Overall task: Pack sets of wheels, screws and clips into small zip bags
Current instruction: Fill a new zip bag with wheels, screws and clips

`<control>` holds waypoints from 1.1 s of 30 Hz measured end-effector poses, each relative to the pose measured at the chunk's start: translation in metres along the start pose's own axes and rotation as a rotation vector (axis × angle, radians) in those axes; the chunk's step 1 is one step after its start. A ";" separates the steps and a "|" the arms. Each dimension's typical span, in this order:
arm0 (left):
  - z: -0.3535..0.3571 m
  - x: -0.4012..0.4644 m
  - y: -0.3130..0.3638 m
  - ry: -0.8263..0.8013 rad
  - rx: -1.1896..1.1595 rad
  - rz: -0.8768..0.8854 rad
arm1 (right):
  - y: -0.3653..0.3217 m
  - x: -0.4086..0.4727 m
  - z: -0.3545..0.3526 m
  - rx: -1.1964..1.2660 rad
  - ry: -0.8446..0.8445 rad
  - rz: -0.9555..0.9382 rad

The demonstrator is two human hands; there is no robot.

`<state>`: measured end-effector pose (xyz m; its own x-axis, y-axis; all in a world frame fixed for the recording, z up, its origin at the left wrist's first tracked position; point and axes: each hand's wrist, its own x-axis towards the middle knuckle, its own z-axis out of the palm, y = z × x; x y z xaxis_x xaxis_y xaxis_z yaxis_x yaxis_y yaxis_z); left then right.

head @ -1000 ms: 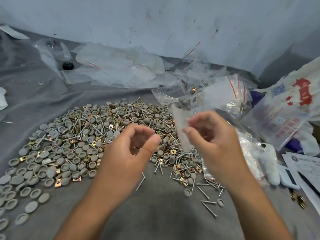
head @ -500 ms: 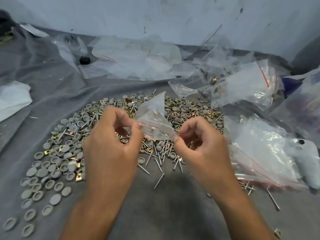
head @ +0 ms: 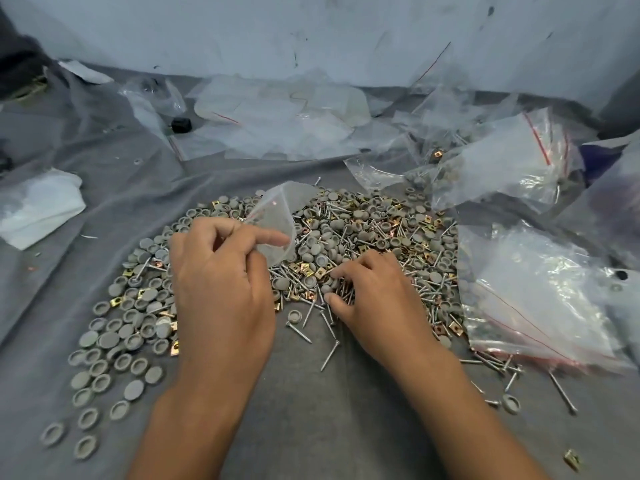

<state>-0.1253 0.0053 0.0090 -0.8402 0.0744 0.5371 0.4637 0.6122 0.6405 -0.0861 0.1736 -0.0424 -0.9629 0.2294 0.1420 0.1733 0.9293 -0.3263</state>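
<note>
A wide heap of grey round wheels (head: 349, 233), silver screws (head: 301, 282) and gold square clips (head: 320, 271) lies on a grey cloth (head: 301, 403). My left hand (head: 221, 282) hovers over the heap's left part and pinches a small clear zip bag (head: 280, 220), which stands up open above the pile. My right hand (head: 374, 299) is down on the pile just right of centre, fingers curled into the screws and pinching at them. What sits between its fingertips is hidden.
Filled zip bags with red seal lines lie at the right (head: 540, 299) and far right (head: 512, 161). Empty clear bags (head: 277, 119) are scattered along the back by the wall. A white crumpled sheet (head: 38, 206) lies at the left. Loose screws (head: 561, 389) trail toward the front right.
My right hand let go of the small bag and dropped onto the pile of screws. My left hand keeps the bag, now raised and tilted to the right. The view shifted slightly.
</note>
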 end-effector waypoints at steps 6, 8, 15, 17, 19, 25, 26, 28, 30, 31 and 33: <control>0.003 -0.004 -0.001 0.006 0.076 0.029 | -0.003 -0.002 0.001 0.023 -0.060 -0.004; 0.004 -0.006 -0.004 -0.018 0.109 0.033 | -0.003 -0.003 0.000 0.068 -0.071 -0.008; 0.006 -0.007 -0.006 -0.092 0.183 0.049 | -0.008 -0.002 -0.002 0.100 -0.082 -0.058; 0.007 -0.007 -0.006 -0.103 0.190 0.044 | -0.009 -0.001 0.000 0.093 -0.094 -0.058; 0.007 -0.007 -0.006 -0.110 0.194 0.041 | -0.010 -0.001 0.001 0.075 -0.092 -0.052; 0.008 -0.009 -0.006 -0.127 0.197 0.054 | -0.005 0.001 0.001 0.144 -0.102 -0.062; 0.009 -0.009 -0.006 -0.133 0.203 0.059 | -0.004 0.002 -0.001 0.198 -0.091 -0.064; 0.009 -0.009 -0.007 -0.147 0.213 0.064 | -0.003 0.003 -0.009 0.357 -0.013 -0.076; 0.009 -0.009 -0.007 -0.161 0.212 0.064 | -0.005 0.001 -0.020 0.622 0.074 -0.089; 0.010 -0.009 -0.007 -0.168 0.211 0.066 | -0.007 -0.001 -0.026 0.789 0.084 -0.096; 0.011 -0.009 -0.005 -0.181 0.201 0.078 | -0.013 -0.005 -0.037 1.109 0.054 -0.137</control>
<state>-0.1229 0.0101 -0.0055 -0.8493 0.2557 0.4619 0.4787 0.7418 0.4697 -0.0755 0.1710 -0.0046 -0.9449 0.1822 0.2720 -0.2397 0.1809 -0.9539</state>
